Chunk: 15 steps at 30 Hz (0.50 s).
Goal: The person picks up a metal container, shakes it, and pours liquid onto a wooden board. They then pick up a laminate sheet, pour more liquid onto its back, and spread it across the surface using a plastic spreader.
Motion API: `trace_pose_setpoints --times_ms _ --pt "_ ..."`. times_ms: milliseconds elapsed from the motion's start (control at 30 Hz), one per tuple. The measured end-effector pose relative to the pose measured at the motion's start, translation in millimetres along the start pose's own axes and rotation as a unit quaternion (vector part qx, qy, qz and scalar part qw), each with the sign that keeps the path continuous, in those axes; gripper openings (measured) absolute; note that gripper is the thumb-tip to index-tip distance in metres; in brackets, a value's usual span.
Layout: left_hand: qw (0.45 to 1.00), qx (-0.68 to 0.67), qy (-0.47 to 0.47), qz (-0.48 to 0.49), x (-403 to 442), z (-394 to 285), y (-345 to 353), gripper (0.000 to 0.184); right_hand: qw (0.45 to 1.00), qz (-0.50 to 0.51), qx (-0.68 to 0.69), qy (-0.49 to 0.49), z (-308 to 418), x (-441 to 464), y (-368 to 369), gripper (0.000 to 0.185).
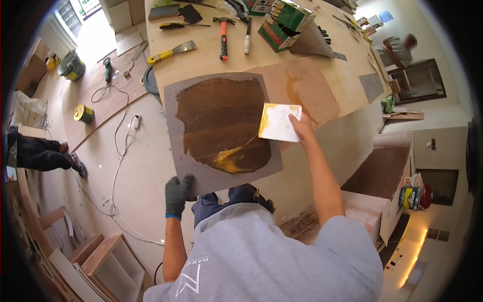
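Note:
My left hand [178, 196], in a dark glove, grips the near left corner of a grey sheet [173, 126], with some fingers hidden. The sheet lies on the table and overhangs its near edge. A dark brown coat [221, 110] covers most of it, with a wet yellow puddle of glue [229, 161] near the front. My bare right hand [302, 127] pinches the right side of a white square spreader [282, 123] above the sheet's right part. Yellow glue smears the spreader's left and top edges, and a thin strand runs from its lower left corner towards the puddle.
On the wooden table [201, 58] are a putty knife [171, 52], a hammer [224, 38], a screwdriver [183, 25] and a green-red can [286, 25]. Cables [118, 166] cross the floor at left. Another person's legs [45, 151] show at left; a person [401, 50] is far right.

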<state>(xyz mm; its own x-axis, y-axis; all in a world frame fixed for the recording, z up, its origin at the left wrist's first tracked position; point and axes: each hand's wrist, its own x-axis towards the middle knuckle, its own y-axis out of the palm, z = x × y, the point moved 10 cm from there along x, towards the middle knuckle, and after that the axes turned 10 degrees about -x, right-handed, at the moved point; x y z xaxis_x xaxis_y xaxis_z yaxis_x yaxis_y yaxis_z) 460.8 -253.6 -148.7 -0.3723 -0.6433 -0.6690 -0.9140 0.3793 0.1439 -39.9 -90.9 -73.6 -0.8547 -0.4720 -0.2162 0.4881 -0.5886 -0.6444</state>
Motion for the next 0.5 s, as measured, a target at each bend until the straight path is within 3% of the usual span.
trace_pose_setpoints --times_ms 67,133,200,267,300,333,400,467,500 --pt "1.0 -0.018 0.018 0.0 -9 18 11 0.039 0.998 0.03 0.027 -0.057 43 18 26 0.028" --pt "1.0 -0.021 0.022 0.002 -16 22 23 0.036 0.969 0.153 -0.167 -0.102 86 22 91 0.033" --pt "1.0 -0.018 0.009 0.004 -26 23 39 0.034 0.927 0.057 -0.242 -0.281 172 -36 146 0.038" --pt "0.998 -0.018 0.034 -0.045 -21 38 36 0.033 0.908 0.218 -0.178 -0.312 206 -81 196 0.039" --pt "0.997 -0.048 0.019 -0.06 -31 33 45 0.033 0.898 0.221 -0.21 -0.319 211 -78 190 0.039" --pt "0.994 -0.078 0.005 -0.074 -38 33 46 0.033 0.901 0.156 -0.197 -0.355 214 -64 153 0.032" --pt "0.994 -0.033 0.043 -0.099 -29 54 39 0.033 0.831 -0.003 -0.132 -0.54 169 11 90 0.029" --pt "0.992 -0.006 0.058 -0.112 -24 61 37 0.033 0.919 0.009 -0.145 -0.367 115 99 26 0.034" --pt "0.992 0.0 0.053 -0.111 -24 61 39 0.034 0.929 -0.012 -0.182 -0.323 110 108 11 0.036"
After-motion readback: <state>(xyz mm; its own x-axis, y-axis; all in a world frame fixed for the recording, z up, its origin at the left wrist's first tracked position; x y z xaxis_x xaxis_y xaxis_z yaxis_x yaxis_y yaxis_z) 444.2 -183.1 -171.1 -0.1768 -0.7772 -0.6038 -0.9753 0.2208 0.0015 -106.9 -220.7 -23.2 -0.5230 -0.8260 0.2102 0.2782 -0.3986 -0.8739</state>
